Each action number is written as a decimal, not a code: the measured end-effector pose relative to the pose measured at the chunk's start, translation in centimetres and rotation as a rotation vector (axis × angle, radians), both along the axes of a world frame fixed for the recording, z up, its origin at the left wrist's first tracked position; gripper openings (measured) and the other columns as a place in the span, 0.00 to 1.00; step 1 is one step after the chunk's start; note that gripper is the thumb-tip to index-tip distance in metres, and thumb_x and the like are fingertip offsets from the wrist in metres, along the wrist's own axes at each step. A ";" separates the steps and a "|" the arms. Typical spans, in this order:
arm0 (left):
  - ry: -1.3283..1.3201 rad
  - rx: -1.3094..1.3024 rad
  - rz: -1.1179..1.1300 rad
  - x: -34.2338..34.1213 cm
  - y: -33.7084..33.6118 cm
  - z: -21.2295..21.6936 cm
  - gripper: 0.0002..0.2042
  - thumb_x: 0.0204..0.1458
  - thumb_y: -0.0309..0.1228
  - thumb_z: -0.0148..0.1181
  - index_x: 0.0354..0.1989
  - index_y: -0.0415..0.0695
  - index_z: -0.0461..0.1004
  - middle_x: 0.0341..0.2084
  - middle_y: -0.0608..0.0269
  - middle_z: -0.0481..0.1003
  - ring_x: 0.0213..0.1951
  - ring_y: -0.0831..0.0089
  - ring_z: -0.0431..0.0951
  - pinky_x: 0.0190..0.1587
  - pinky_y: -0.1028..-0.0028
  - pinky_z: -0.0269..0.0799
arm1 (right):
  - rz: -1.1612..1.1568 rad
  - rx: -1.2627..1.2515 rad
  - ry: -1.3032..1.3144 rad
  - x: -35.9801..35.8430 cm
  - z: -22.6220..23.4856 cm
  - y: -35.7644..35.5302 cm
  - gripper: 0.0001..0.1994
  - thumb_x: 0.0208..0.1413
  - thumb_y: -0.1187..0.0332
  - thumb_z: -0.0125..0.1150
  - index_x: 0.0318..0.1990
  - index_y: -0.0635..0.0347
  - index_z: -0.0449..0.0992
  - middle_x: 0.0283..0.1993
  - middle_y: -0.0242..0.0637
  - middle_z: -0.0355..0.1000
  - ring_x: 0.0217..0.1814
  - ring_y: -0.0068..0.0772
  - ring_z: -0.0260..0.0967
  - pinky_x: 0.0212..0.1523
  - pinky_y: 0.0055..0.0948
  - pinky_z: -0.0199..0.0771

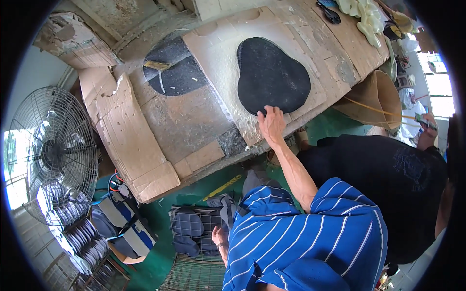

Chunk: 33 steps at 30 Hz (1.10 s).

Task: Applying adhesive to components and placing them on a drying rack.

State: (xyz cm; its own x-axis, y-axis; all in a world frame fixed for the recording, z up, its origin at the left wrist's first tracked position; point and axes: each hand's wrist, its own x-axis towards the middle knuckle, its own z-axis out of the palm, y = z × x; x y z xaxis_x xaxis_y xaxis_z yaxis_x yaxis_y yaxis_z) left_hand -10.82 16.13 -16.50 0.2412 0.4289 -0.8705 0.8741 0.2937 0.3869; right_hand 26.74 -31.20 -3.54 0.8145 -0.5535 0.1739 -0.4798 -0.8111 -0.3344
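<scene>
A black pear-shaped pad point(273, 75) lies flat on a cardboard sheet point(218, 41) coated with pale residue. At the pad's near edge, my right hand point(272, 123) has its fingertips closed on the rim, thumb to the left. My left hand point(219, 236) hangs low beside a wire basket point(182, 220); its partly visible fingers are loosely apart, with nothing seen in them. Several dark grey soft pieces point(188, 224) sit inside that basket.
A round black patch point(174, 63) bears a yellowish brush-like object point(158, 65). Left stands a large wire-caged fan point(53, 150). On the right, a person in black point(374, 189) holds a green-handled tool point(426, 123) near a brown curved sheet point(376, 99). Cardboard point(131, 136) covers the bench's left end.
</scene>
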 end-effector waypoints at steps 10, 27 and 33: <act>-0.055 0.038 -0.220 -3.1 1.1 -2.3 0.23 0.46 0.26 0.72 0.54 0.38 0.80 0.42 0.57 0.84 0.42 0.71 0.83 0.51 0.73 0.77 | -0.045 -0.082 0.009 1.7 -1.2 -2.5 0.14 0.56 0.61 0.69 0.46 0.57 0.80 0.45 0.44 0.76 0.50 0.52 0.74 0.47 0.49 0.75; -1.020 -0.585 0.028 25.3 -5.6 19.4 0.19 0.64 0.29 0.60 0.62 0.36 0.73 0.51 0.55 0.80 0.55 0.65 0.80 0.57 0.63 0.78 | 0.659 -0.530 0.135 18.7 28.2 11.8 0.09 0.45 0.69 0.59 0.30 0.62 0.83 0.30 0.58 0.78 0.36 0.62 0.79 0.37 0.52 0.79; -1.162 -0.996 0.164 27.3 -7.4 26.8 0.24 0.68 0.39 0.57 0.67 0.37 0.68 0.57 0.54 0.76 0.60 0.64 0.76 0.64 0.60 0.71 | 1.198 -0.289 0.144 6.3 32.8 28.6 0.13 0.50 0.60 0.62 0.35 0.60 0.82 0.32 0.47 0.80 0.38 0.53 0.79 0.40 0.47 0.77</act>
State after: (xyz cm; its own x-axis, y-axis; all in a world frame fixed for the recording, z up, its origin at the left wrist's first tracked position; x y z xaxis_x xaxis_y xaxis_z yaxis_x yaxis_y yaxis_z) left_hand 16.50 8.69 10.28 0.9776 -0.1050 -0.1824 0.1720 0.8981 0.4048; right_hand 33.01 -2.64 29.23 0.8024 0.5958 0.0325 0.5964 -0.7991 -0.0760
